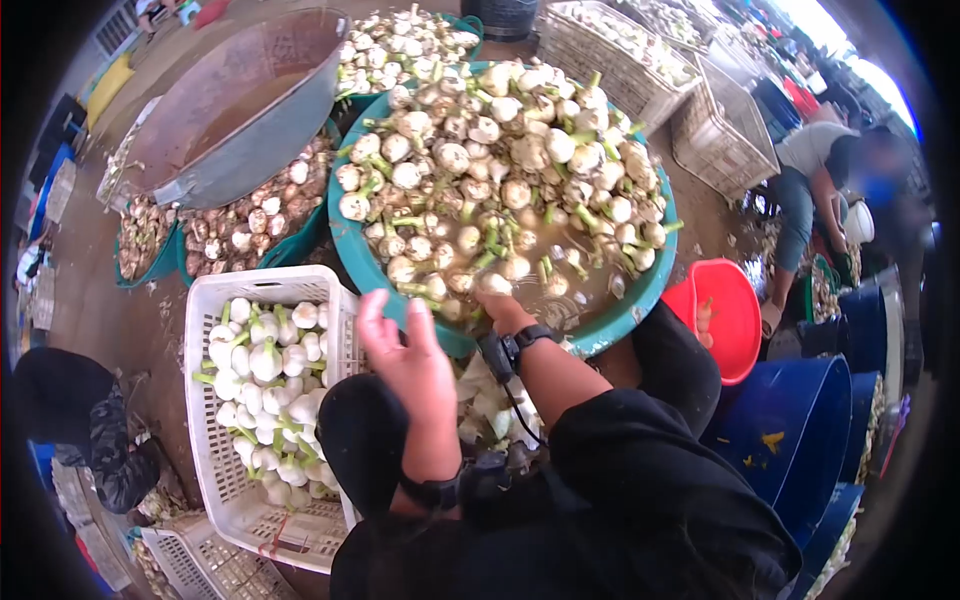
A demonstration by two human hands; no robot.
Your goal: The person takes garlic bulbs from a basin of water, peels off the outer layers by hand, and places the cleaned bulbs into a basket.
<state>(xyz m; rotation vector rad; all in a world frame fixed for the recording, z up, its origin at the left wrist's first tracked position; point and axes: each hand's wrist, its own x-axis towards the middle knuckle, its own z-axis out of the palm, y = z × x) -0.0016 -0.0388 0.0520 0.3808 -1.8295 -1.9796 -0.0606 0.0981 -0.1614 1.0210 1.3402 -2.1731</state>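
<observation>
A large green tub point(352, 235) full of muddy water and heaped garlic bulbs point(515, 194) stands in front of me. My right hand point(503, 312) reaches over its near edge, closed around a garlic bulb point(494, 285) at the water; its fingertips are partly hidden. My left hand point(408, 350) is raised between the tub and a white crate point(196, 420), fingers spread, with nothing in it. Cleaner white garlic bulbs point(266, 362) with green stems fill much of that crate. Pale peelings point(487, 405) lie below my hands.
A red basin point(735, 320) and blue barrels point(785, 430) stand at the right. A metal trough point(250, 110) rests over garlic tubs at upper left. White crates point(722, 130) stand behind. People sit at the right point(800, 165) and left point(75, 420).
</observation>
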